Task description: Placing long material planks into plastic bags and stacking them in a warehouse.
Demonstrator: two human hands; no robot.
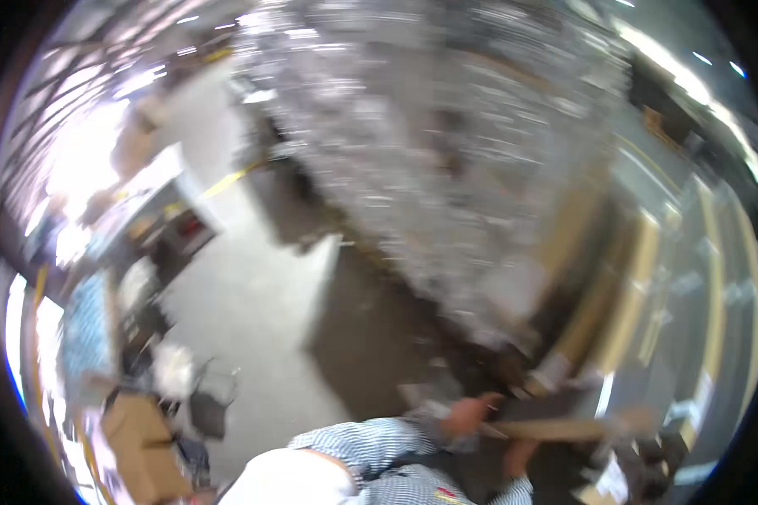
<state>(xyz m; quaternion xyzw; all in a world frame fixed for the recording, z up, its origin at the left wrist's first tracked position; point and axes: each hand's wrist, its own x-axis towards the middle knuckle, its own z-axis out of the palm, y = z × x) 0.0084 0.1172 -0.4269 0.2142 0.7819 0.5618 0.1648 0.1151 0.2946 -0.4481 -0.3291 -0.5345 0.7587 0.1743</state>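
Motion smears the whole view. My left hand (470,415), below a striped sleeve, is at the lower middle, against the near left end of a long, narrow brown piece that looks like cardboard (564,430). My right hand (520,457) is just below and to the right, reaching up to the lower edge of the same piece. Both hands touch it or come very near it. Blur and the piece hide the fingers, so their grip cannot be made out. The piece runs off to the right, over a dark area.
A tall stack in shiny clear wrap (413,160) stands ahead. Long grey and tan packages (640,295) lie at the right. An open brown carton (139,446) and a white bag (174,370) are at the lower left. Grey floor (244,320) runs between.
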